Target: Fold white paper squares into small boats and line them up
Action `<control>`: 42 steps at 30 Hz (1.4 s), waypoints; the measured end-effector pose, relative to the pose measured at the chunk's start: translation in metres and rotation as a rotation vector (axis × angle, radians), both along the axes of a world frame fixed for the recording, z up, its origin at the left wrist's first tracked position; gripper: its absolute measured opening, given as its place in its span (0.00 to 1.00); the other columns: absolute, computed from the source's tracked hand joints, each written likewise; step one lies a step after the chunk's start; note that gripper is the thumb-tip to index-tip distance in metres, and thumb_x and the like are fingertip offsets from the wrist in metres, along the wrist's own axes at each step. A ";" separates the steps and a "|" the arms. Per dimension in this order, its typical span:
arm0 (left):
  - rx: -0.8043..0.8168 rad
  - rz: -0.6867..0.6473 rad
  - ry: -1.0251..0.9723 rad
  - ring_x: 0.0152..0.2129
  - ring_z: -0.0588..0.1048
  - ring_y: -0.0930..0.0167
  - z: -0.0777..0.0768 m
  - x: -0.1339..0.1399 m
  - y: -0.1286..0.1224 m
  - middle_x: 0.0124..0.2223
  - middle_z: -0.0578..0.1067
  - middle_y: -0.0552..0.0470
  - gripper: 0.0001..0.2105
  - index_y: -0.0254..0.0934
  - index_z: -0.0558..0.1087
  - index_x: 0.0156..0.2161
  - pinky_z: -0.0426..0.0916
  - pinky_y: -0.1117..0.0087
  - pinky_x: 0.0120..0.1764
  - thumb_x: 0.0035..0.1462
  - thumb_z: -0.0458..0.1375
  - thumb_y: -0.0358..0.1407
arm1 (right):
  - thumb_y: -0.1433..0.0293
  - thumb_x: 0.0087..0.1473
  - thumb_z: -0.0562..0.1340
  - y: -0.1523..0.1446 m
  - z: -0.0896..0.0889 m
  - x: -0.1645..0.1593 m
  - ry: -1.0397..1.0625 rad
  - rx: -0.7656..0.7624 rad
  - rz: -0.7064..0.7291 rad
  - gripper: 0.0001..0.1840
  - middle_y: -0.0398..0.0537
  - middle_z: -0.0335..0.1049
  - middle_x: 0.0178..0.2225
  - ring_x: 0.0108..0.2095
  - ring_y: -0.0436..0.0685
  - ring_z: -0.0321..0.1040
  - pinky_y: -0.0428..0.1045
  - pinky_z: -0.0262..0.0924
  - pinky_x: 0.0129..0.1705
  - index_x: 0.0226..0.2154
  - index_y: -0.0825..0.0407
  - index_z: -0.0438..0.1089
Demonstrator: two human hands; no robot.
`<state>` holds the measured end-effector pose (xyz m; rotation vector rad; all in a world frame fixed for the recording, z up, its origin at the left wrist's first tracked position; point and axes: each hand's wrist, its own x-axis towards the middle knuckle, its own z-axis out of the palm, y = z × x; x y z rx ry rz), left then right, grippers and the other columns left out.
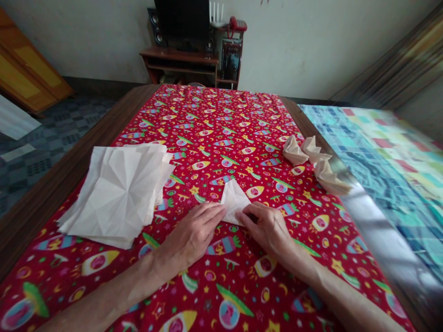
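A small folded piece of white paper [234, 198], triangular in shape, lies on the red patterned tablecloth [221, 120] in front of me. My left hand [192, 235] rests flat with its fingertips pressing the paper's lower left edge. My right hand [268, 228] pinches the paper's lower right edge. A stack of creased white paper sheets [119, 191] lies to the left of my left hand. Three folded paper shapes [314, 161] sit at the table's right side.
The wooden table edge [86, 143] shows on the left. A bed with a checked cover [384, 157] stands along the right. A wooden shelf with speakers and a red telephone [194, 46] is against the far wall.
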<state>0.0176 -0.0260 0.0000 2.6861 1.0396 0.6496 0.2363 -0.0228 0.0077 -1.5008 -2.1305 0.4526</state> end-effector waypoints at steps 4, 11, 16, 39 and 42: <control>0.044 -0.016 0.061 0.55 0.63 0.64 0.002 0.001 -0.001 0.56 0.68 0.43 0.21 0.28 0.63 0.57 0.64 0.59 0.57 0.59 0.46 0.22 | 0.62 0.58 0.58 0.003 0.001 -0.001 -0.049 -0.017 -0.024 0.17 0.42 0.67 0.21 0.21 0.47 0.61 0.44 0.49 0.25 0.22 0.52 0.68; 0.034 -0.027 0.135 0.57 0.60 0.63 0.003 0.002 -0.002 0.59 0.66 0.45 0.21 0.29 0.63 0.57 0.61 0.59 0.59 0.60 0.45 0.22 | 0.63 0.57 0.59 0.004 -0.002 0.000 -0.068 -0.011 -0.027 0.14 0.41 0.66 0.21 0.21 0.47 0.60 0.44 0.47 0.24 0.24 0.52 0.68; 0.028 -0.025 0.139 0.57 0.60 0.64 0.002 0.001 -0.003 0.59 0.65 0.45 0.21 0.30 0.61 0.59 0.61 0.57 0.59 0.61 0.44 0.23 | 0.63 0.58 0.57 0.005 0.000 0.000 -0.095 -0.005 -0.016 0.15 0.41 0.65 0.22 0.21 0.47 0.59 0.44 0.47 0.25 0.24 0.52 0.67; 0.012 -0.010 0.223 0.58 0.58 0.63 0.011 0.004 -0.006 0.61 0.64 0.48 0.24 0.29 0.62 0.59 0.59 0.59 0.60 0.56 0.49 0.24 | 0.64 0.60 0.56 0.006 0.002 -0.002 -0.157 -0.012 -0.005 0.15 0.42 0.65 0.22 0.22 0.47 0.61 0.44 0.47 0.25 0.24 0.53 0.66; -0.002 -0.004 0.229 0.58 0.58 0.63 0.012 0.005 -0.006 0.61 0.63 0.48 0.24 0.30 0.61 0.59 0.59 0.59 0.60 0.55 0.49 0.24 | 0.63 0.60 0.55 0.006 0.004 -0.003 -0.160 -0.010 0.001 0.16 0.42 0.65 0.22 0.21 0.47 0.60 0.44 0.47 0.25 0.24 0.53 0.65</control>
